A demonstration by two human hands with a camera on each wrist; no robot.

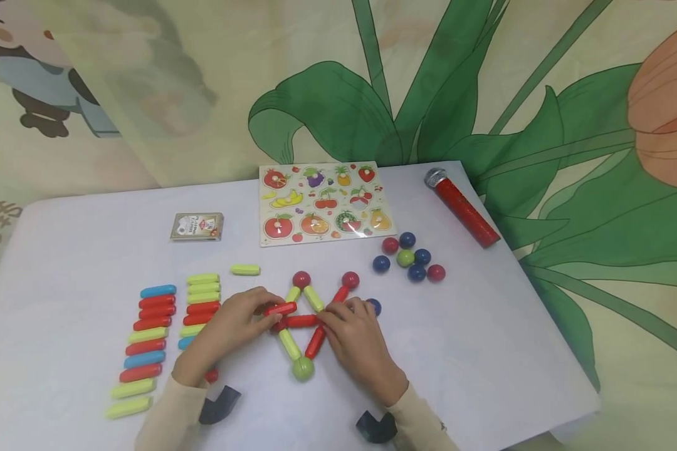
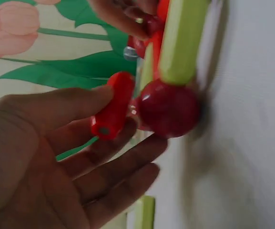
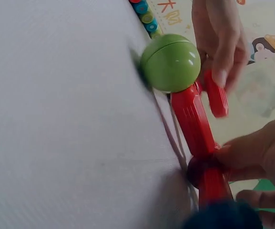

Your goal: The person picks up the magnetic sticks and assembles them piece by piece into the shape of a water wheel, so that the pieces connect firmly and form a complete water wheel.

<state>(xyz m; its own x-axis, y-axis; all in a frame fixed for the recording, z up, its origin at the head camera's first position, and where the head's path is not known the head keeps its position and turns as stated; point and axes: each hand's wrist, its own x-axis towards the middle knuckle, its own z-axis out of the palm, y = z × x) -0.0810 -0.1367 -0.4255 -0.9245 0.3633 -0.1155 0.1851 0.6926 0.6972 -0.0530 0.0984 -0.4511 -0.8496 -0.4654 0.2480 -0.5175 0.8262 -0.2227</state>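
My left hand (image 1: 238, 321) pinches a red magnetic rod (image 1: 281, 309) between thumb and fingers, just above a red ball (image 2: 169, 109) at the left corner of a flat rod-and-ball frame. My right hand (image 1: 356, 339) pinches another red ball (image 3: 198, 172) at the frame's right joint, which the fingers hide in the head view. A horizontal red rod (image 1: 301, 321) spans these two joints. Below it, a yellow-green rod (image 1: 289, 344) and a red rod (image 1: 316, 342) meet at a green ball (image 1: 303, 368). Above, yellow-green rods (image 1: 313, 299) meet at a red ball (image 1: 301, 279).
Two columns of coloured rods (image 1: 146, 346) lie left, partly behind the left arm. Loose balls (image 1: 405, 257) cluster at right, with a blue ball (image 1: 375, 307) beside the right hand. Farther back are a card box (image 1: 197, 227), a fruit puzzle board (image 1: 326, 203) and a red microphone (image 1: 464, 210).
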